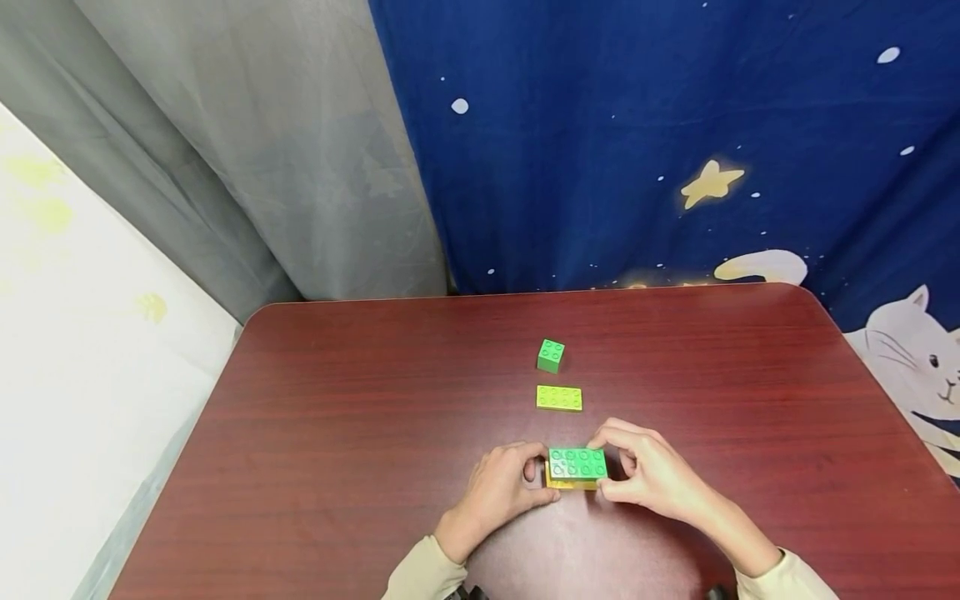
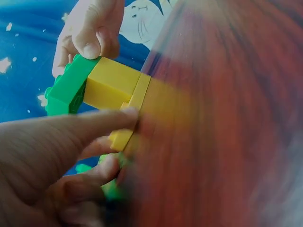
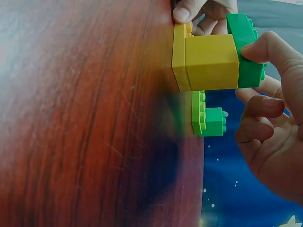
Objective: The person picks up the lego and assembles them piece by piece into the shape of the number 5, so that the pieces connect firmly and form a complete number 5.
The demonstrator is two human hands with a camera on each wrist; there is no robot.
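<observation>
A push on the left end of the green brick [image 1: 577, 464] could tip it loose, as the yellow block [image 3: 211, 61] seems to bear it only at the right (the other end overhangs the yellow plate [image 3: 179, 61]). The right hand [image 1: 660, 482] pinches the brick, the left hand [image 1: 501, 485] the plate's left end; all three pieces stand between them on the table [image 1: 375, 383].

A reddish-brown, dark-grained desk [image 1: 360, 392] with rounded far corners carries three pieces directly on its top. A thin yellow plate [image 3: 179, 59] lies flat near the front, right of centre; a lime-green plate [image 1: 558, 398] lies beyond it, and farther still sits a small green block [image 1: 551, 356].
</observation>
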